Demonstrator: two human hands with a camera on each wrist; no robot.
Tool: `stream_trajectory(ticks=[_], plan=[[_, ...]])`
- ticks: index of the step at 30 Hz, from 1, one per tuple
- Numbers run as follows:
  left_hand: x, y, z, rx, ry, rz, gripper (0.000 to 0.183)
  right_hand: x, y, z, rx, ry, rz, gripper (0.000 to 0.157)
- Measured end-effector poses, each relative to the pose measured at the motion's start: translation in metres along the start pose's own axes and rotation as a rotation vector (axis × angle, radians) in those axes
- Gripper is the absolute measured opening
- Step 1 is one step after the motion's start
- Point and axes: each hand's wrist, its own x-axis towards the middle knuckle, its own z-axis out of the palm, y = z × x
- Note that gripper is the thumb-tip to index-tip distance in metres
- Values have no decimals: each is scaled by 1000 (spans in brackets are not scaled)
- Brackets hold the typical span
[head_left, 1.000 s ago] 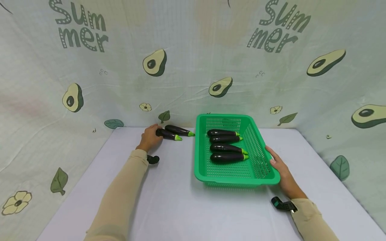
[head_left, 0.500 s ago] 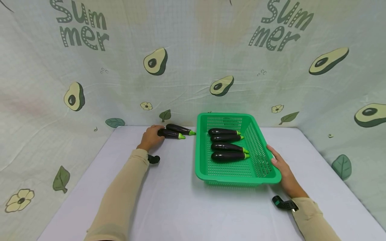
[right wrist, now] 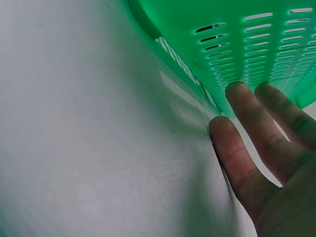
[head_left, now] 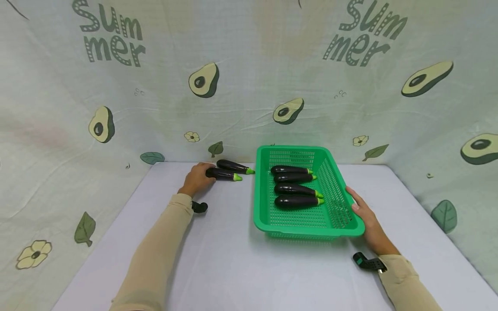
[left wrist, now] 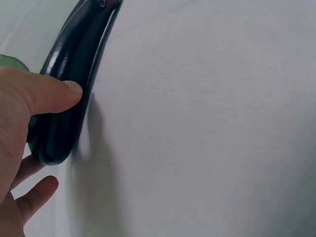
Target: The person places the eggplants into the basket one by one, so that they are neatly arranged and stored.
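In the head view, my left hand [head_left: 197, 178] holds the blunt end of a dark purple eggplant [head_left: 221, 174] on the left of the table. The left wrist view shows the thumb laid across this eggplant [left wrist: 69, 98], with fingers partly hidden beneath it. A second eggplant [head_left: 233, 166] lies just behind, its green stem beside the basket. Several more lie in a row inside the green plastic basket [head_left: 299, 231]. My right hand [head_left: 367, 218] rests at the basket's right side. In the right wrist view, its fairly straight fingers [right wrist: 259, 126] reach up against the slotted wall.
A white cloth covers the table [head_left: 229, 268]. Behind it and along both sides hangs a pale curtain [head_left: 241, 56] printed with avocados, leaves and lettering. Black straps with small devices sit at both wrists.
My left hand and the eggplant in it have shifted slightly right, toward the basket. The head view has moved a little. My right hand stays at the basket's side.
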Motion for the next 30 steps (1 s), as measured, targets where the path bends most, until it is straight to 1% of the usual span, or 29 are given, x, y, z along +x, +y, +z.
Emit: stream_trajectory(ticks=[7,12,17,21,27,30], plan=[[-2,5,4,-2,-2,11,50,-1,5,-3,-12,1,11,53],[-6,7,3,3,12,7,50,1,5,-3,-6,-1,1,53],[-12,10,2,-5,41,4,51,2,4,-4,-3,-1,-15,52],[-16,13,2,-39,64,11,52,3,2,-3,7,4,-20,53],[-26,18,3,-98,79,-33,52,1,4,-2,19,-3,-27,53],[-30,19,3,-128,101,-35,52,0,5,-1,18,-2,-24,53]])
